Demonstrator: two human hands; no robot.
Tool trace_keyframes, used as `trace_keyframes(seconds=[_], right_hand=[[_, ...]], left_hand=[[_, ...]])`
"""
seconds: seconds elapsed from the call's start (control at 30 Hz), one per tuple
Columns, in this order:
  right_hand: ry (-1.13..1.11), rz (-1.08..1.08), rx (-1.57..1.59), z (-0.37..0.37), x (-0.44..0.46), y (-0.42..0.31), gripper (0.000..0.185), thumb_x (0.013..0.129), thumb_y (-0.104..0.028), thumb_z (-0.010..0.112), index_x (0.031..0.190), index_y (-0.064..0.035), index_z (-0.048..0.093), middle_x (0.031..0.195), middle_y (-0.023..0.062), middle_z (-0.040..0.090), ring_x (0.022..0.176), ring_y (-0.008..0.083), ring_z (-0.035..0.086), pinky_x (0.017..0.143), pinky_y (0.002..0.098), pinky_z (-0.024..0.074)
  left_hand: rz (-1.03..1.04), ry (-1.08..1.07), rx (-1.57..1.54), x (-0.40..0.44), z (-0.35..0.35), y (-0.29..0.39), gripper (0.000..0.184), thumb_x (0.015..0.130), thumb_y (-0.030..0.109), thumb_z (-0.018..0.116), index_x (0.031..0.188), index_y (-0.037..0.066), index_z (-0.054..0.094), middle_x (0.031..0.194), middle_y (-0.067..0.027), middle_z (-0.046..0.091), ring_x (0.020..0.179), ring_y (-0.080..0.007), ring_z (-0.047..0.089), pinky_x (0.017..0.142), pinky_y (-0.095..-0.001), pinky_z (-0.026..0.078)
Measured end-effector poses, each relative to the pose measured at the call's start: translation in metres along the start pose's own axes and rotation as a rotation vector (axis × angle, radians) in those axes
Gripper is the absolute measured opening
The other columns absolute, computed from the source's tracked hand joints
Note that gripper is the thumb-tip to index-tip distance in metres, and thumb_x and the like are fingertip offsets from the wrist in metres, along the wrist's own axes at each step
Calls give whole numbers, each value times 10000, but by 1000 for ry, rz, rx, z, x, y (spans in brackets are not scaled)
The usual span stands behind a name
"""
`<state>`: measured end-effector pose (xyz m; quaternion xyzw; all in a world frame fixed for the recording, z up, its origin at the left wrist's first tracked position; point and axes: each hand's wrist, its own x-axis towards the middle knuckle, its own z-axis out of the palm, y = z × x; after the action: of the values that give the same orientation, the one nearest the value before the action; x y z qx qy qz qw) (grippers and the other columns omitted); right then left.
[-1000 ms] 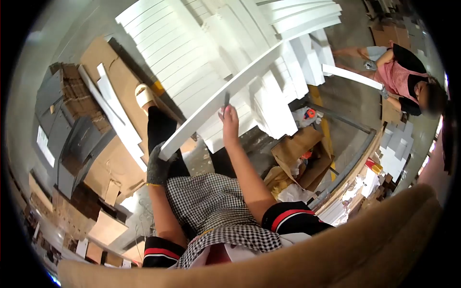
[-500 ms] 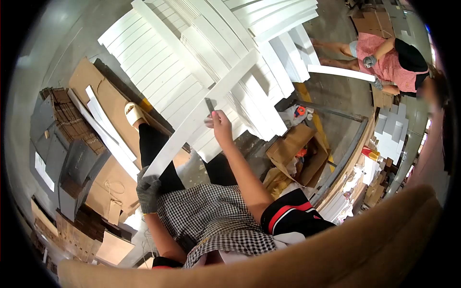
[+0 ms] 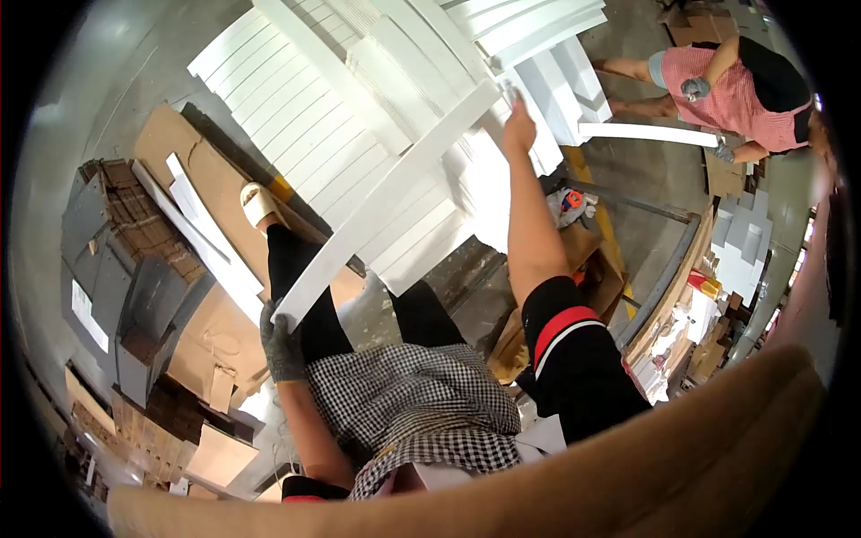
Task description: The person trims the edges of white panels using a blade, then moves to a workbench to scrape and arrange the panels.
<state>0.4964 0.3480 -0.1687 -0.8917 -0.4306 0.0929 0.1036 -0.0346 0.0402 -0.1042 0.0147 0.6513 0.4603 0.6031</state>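
My left hand (image 3: 282,345), in a grey glove, is closed around the near end of a long white board (image 3: 386,202). The board slants up and right over stacks of white boards (image 3: 305,117). Near its far end is my bare right hand (image 3: 518,125), closed on a small greyish tool (image 3: 509,92) at the board's edge; the tool is partly blurred, so its kind is unclear.
At the right, a co-worker in a pink checked apron (image 3: 708,94) holds another white strip (image 3: 647,134). An open cardboard box (image 3: 603,287) and a metal rail (image 3: 664,284) stand nearer. Grey panels (image 3: 94,269) and flat cardboard (image 3: 170,143) lie left.
My right hand has moved with the tool up and right along the board, towards its far end. My left hand still grips the near end. The co-worker's white strip has shifted slightly.
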Motion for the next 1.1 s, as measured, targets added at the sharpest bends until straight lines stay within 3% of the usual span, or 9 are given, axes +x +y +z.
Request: trace_keyframes(seconds=[0.2, 0.3, 0.4, 0.53, 0.6, 0.67, 0.93, 1.03, 1.1], right_hand=[[-190, -444, 373, 3, -127, -26, 455, 1008, -94, 429, 1458, -153, 460, 1427, 60, 534, 1220, 262, 587, 932, 311, 491], [-352, -612, 233, 28, -265, -39, 604, 943, -33, 459, 1478, -313, 431, 806, 78, 675, 504, 198, 518, 484, 345, 476], [-575, -1026, 238, 15, -369, -69, 688, 863, 11, 482, 1467, -317, 449, 763, 106, 644, 546, 224, 579, 516, 366, 505], [-422, -628, 372, 34, -334, -55, 669, 850, 8, 508, 1453, -281, 477, 867, 108, 679, 592, 260, 607, 556, 385, 517], [-223, -400, 495, 19, -280, -66, 467, 992, -49, 454, 1441, -172, 493, 1326, 92, 608, 908, 231, 719, 667, 319, 534], [-161, -265, 393, 14, -261, -59, 489, 973, -27, 473, 1436, -182, 495, 1364, 46, 573, 897, 239, 707, 646, 333, 543], [-785, -951, 217, 6, -425, -111, 600, 912, -18, 522, 1438, -302, 486, 902, 120, 695, 637, 267, 637, 602, 375, 535], [-616, -553, 527, 3, -394, -119, 603, 875, 17, 494, 1420, -240, 516, 1262, 86, 636, 751, 326, 669, 648, 385, 550], [-634, -653, 440, 5, -406, -117, 600, 883, 8, 497, 1420, -259, 517, 1154, 99, 678, 713, 319, 658, 640, 385, 546]], left_hand=[[-58, -37, -121, 0, 20, -7, 459, 932, 256, 660, 1343, 109, 519, 1268, -79, 583, 1153, -229, 566, 903, -372, 541], [-44, -24, -121, 4, 26, 1, 387, 941, 260, 644, 1287, 108, 562, 1222, -70, 597, 1128, -224, 583, 892, -366, 546], [-60, -29, -129, 8, 25, 2, 382, 944, 269, 632, 1286, 117, 558, 1204, -61, 594, 1119, -217, 580, 890, -359, 548], [189, -68, 206, 21, 13, -17, 421, 950, 359, 600, 1280, 102, 549, 1253, -82, 540, 1177, -251, 541, 866, -419, 566], [-111, -30, -167, 12, 25, 5, 404, 963, 394, 585, 1246, 106, 596, 1325, -81, 527, 1249, -291, 501, 964, -512, 516], [-77, -104, -200, 10, 24, 3, 501, 972, 522, 511, 1235, 107, 603, 1293, -105, 559, 1200, -329, 542, 950, -549, 519], [91, -123, 95, 15, 14, -1, 497, 1004, 465, 480, 1232, 31, 564, 1215, -128, 580, 1119, -315, 590, 899, -492, 556], [-120, -81, -278, 12, 27, 7, 523, 989, 507, 483, 1244, 63, 585, 1202, -135, 621, 1125, -322, 594, 896, -483, 545], [-118, -147, -306, 12, 33, 10, 559, 1002, 515, 443, 1251, 29, 565, 1216, -143, 598, 1146, -321, 575, 913, -478, 541]])
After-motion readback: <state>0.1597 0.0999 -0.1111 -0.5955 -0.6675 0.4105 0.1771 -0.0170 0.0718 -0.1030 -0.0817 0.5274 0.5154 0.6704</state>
